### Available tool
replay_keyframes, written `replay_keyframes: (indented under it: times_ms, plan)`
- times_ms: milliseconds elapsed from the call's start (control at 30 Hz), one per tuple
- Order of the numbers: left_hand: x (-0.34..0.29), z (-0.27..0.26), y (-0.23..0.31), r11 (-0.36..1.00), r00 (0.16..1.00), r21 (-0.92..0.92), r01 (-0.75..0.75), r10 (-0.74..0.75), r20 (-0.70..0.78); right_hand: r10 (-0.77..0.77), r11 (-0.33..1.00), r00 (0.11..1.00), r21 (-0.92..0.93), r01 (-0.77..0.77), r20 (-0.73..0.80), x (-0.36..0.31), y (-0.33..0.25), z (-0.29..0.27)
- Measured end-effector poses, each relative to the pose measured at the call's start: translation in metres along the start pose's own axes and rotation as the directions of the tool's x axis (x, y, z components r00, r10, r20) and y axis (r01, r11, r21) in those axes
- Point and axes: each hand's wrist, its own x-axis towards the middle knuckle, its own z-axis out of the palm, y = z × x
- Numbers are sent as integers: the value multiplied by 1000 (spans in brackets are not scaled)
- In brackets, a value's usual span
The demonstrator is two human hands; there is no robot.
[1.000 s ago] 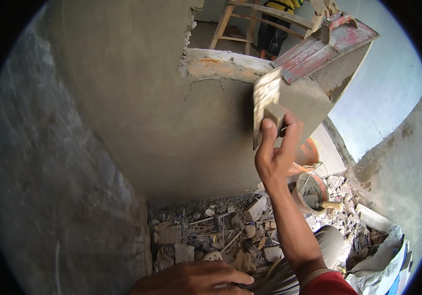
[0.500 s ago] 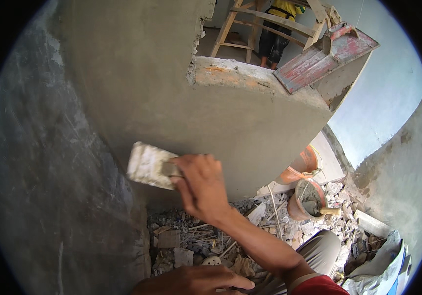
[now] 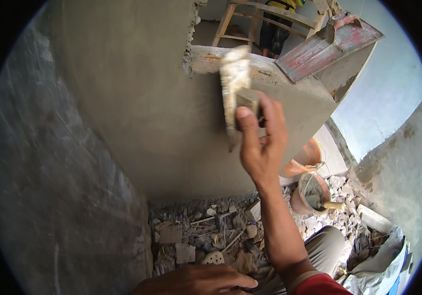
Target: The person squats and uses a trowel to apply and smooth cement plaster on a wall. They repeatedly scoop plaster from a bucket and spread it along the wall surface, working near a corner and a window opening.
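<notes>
A rough grey plastered wall (image 3: 48, 187) fills the left of the view, meeting a smoother freshly rendered low wall (image 3: 142, 108) that runs away to the right. At the foot of that wall lies a heap of broken rubble (image 3: 211, 236), bits of brick and mortar mixed with sticks. At the bottom edge, just left of centre, the left hand (image 3: 196, 281) rests low with its fingers (image 3: 238, 281) stretched out flat and loosely together, gripping nothing that can be seen.

Right of centre, the right hand (image 3: 262, 142) is raised against the rendered wall near its top edge. Its fingers are closed around the handle of a plastering float (image 3: 234, 91), thumb up along the back; the float is caked with pale mortar and stands nearly upright, its upper end reaching the wall's rough top ledge (image 3: 270, 66).

Further right, a red-stained wooden board (image 3: 326, 46) lies tilted on the wall's top corner. Behind it stands a wooden frame (image 3: 270, 17) with another person's legs partly in view. Down on the floor to the right sit an orange basin (image 3: 304, 157) and, just beside it, a bucket (image 3: 312, 194) holding grey mortar with a tool handle sticking out. A white sack (image 3: 383, 260) lies at the far lower right.
</notes>
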Motion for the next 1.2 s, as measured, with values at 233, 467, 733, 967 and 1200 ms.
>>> replay_keyframes:
  times_ms: [233, 467, 733, 967, 1200]
  plan:
    - [1, -1, 9, 998, 997, 64, -4, -1, 83, -128, 990, 961, -32, 140, 244, -24, -31, 47]
    - [-2, -3, 7, 999, 999, 16, 37, -38, 39, -38, 989, 917, 148, -24, 398, -62, -20, 18]
    - [7, -7, 1, 996, 993, 16, 83, -84, 82, -206, 854, 945, -425, 301, 254, -1, 42, -99]
    - [20, -5, -13, 982, 976, 37, 183, -186, 113, -374, 728, 899, -530, 436, 226, 35, 76, -109]
    - [43, -12, -20, 942, 928, 69, 329, -336, 161, -146, 840, 853, -392, 374, 502, -60, 88, -90]
